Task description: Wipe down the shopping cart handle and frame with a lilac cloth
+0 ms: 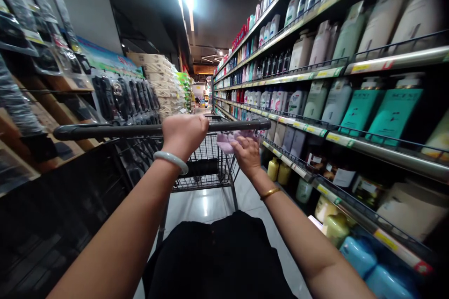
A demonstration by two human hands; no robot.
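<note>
My left hand (184, 133) is closed over the black handle bar (112, 131) of a wire shopping cart (206, 163), with a pale bangle on its wrist. My right hand (247, 154) sits just below the bar's right end, its fingers curled on a pale pink soft item (228, 140) at the cart's rim. A gold bracelet circles the right wrist. What the pink item is, I cannot make out.
A narrow shop aisle with a glossy floor (210, 203) runs ahead. Shelves of bottles (315, 98) line the right side closely. Hanging packaged goods (122, 98) and stacked cardboard boxes (161, 79) line the left. My dark clothing fills the bottom centre.
</note>
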